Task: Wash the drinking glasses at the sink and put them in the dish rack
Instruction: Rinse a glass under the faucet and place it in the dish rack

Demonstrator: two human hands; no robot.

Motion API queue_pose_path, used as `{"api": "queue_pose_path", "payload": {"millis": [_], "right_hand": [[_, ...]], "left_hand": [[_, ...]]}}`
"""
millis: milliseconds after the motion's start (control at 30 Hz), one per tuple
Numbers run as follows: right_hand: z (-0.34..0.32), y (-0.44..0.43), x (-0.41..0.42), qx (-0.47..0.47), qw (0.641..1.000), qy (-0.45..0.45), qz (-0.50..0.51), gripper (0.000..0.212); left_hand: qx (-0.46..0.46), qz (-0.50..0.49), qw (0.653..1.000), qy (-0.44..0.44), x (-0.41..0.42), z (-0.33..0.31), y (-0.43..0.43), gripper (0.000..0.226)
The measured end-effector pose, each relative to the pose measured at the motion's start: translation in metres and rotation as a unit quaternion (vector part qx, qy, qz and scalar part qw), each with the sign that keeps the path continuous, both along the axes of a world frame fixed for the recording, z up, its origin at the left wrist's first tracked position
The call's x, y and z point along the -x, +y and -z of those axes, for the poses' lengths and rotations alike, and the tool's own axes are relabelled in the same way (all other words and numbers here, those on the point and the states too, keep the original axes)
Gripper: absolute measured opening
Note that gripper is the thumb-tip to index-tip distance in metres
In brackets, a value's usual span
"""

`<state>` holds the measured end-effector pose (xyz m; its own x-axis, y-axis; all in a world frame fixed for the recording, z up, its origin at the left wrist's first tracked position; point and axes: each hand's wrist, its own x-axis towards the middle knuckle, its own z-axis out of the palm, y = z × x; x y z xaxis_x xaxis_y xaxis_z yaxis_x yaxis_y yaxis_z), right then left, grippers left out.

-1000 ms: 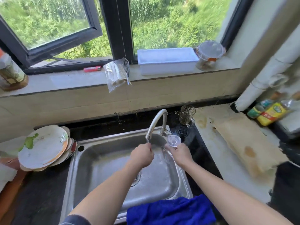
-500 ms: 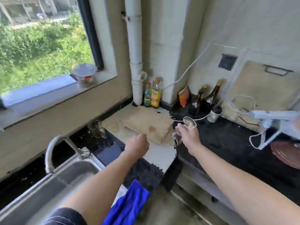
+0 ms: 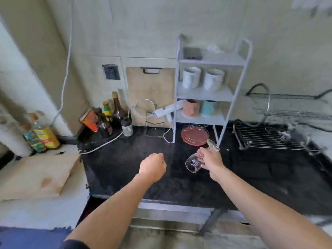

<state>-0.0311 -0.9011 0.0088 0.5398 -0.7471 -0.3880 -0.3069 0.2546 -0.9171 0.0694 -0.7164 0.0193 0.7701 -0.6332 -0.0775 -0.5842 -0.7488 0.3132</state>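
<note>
My right hand (image 3: 210,159) grips a clear drinking glass (image 3: 194,163), held tipped over with its mouth pointing down and left, above the black counter (image 3: 251,177). The glass base sticks out above my fingers. My left hand (image 3: 152,167) hangs over the counter with its fingers curled and holds nothing. A wire dish rack (image 3: 265,138) stands on the counter to the right of my right hand, apart from it. The sink is out of view.
A grey shelf unit (image 3: 206,94) with white mugs and coloured cups stands behind my hands, red plates (image 3: 195,136) under it. Bottles (image 3: 111,115) and a white cable sit at the back left. A wooden board (image 3: 37,175) lies at the left.
The view has swung right, from the sink to the black counter. My right hand has carried the glass from under the tap toward the dish rack side. My left hand came away from the tap.
</note>
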Motion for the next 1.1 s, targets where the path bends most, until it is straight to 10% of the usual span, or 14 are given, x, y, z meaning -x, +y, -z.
{"api": "queue_pose_path", "payload": {"millis": [567,933,1100], "right_hand": [[0.036,-0.288,0.122,0.164,0.958,0.188,0.138,0.018],[0.076,-0.450,0.129,0.247,0.934,0.252,0.063,0.024],[0.100,-0.504,0.087,0.274,0.924,0.264,-0.033,0.040]], "left_hand": [[0.087,0.268,0.959,0.002,0.030,-0.006,-0.357,0.021],[0.223,0.119,0.967,0.019,0.040,-0.014,-0.520,0.057],[0.265,0.055,0.962,0.039,0.054,0.000,-0.543,0.025]]}}
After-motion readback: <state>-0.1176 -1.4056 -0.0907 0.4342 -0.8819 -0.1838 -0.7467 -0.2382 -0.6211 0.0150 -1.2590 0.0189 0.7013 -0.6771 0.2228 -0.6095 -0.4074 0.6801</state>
